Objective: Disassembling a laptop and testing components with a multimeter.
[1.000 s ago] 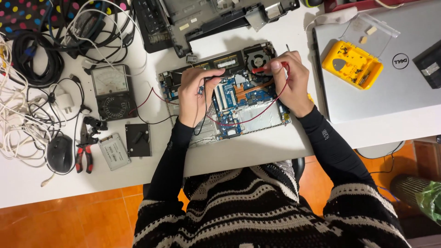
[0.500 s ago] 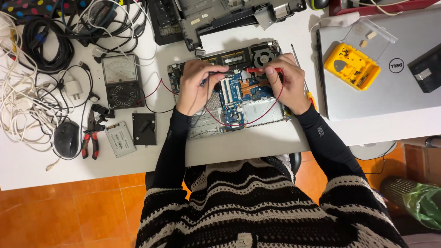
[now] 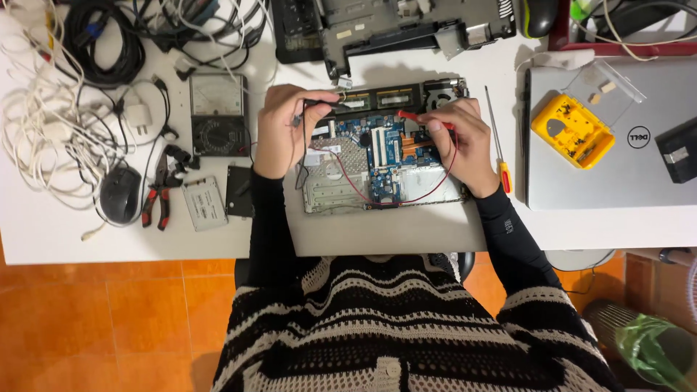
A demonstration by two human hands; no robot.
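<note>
— Two hands over one opened laptop (image 3: 377, 156); where does it sit?

— Near the middle of the white desk (image 3: 65, 232), close to its front edge, bottom cover off and the blue circuit board showing.

— What is the left hand (image 3: 279, 131) doing?

— Its fingers are pinched around a black probe (image 3: 319, 104), whose tip lies along the dark strip at the laptop's far edge. A black lead runs down from it past the wrist.

— And the right hand (image 3: 461, 141)?

— Closed on a red probe (image 3: 421, 120), tip pointing left onto the board beside the copper heat pipe. Its red lead (image 3: 406, 196) loops across the board. The two hands are well apart, one at each side of the laptop.

— What else is about?

— An analogue multimeter (image 3: 218, 116) lies just left of the left hand. Toward the desk's left edge are red-handled pliers (image 3: 161, 189), a black mouse (image 3: 120, 192) and tangled white cables (image 3: 43, 116). An orange-handled screwdriver (image 3: 498, 145) lies just right of the right hand, and beyond it a closed silver laptop (image 3: 617, 174) carries a yellow bit case (image 3: 570, 131).
</note>
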